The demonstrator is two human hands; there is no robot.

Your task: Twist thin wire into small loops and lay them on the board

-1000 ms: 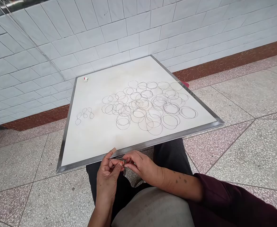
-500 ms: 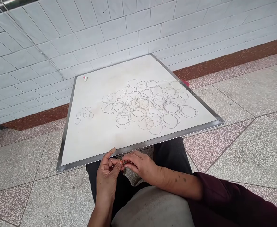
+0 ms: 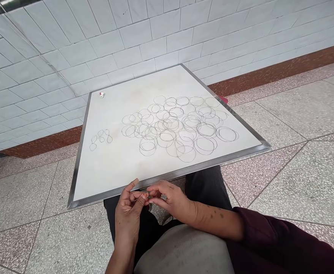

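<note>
Left hand (image 3: 129,211) and right hand (image 3: 171,199) meet fingertip to fingertip just below the near edge of the white board (image 3: 110,171); both pinched shut on a small wire piece (image 3: 144,195), thumb against forefinger on each side; the piece is thin and partly hidden by the fingers, its exact shape not readable; a fine loop of wire shows just left of the pinch, inside the left hand's curl. Grip sits over the person's lap, dark trousers beneath. Beyond the grip, up the board: a wide cluster of wire rings (image 3: 178,127), overlapping, lying flat; further left of the grip's line, a few small wire loops (image 3: 100,139) set apart from the cluster; at the board's far left corner, a small white-and-red object (image 3: 102,94), too small to identify. Board is metal-framed, tilted, resting on the knees; speckled floor tiles to either side; white tiled wall behind.
</note>
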